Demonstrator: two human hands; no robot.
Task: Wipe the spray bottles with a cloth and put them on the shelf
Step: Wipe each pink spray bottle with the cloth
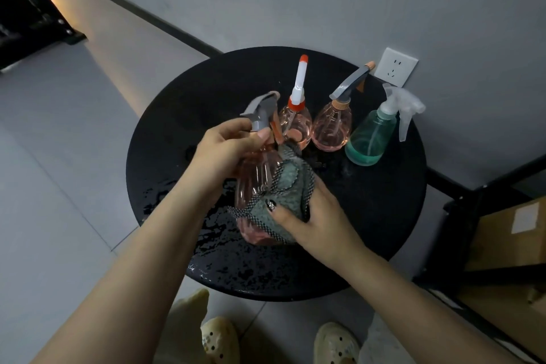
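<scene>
Head view — 1 round black table (pixel 165 133), its near half wet and speckled with droplets.

Item 1: pink ribbed spray bottle (pixel 255 177) with grey trigger head, tilted, above the table's middle toward its near edge. The left hand (pixel 227 148) has its grip clenched round the bottle's neck just under the trigger. The right hand (pixel 313 223) presses a grey cloth (pixel 280 195) with checked edging against the bottle's right side — fingers curled over the cloth, grasping it; 1 dark-painted thumbnail shows.

Item 2: pink spray bottle with white nozzle (pixel 295 124), red-tipped, upright toward the far edge.

Item 3: pink spray bottle with grey nozzle (pixel 332 127), upright, just right of item 2.

Item 4: green spray bottle (pixel 370 139) with clear trigger head, leaning, near the table's far right edge.

Surroundings: white wall socket (pixel 396 66) behind the far right edge; black shelf (pixel 472 230) to the right holding a cardboard box (pixel 511 236); 2 pale clogs (pixel 220 340) on the tiled floor below the near edge.
</scene>
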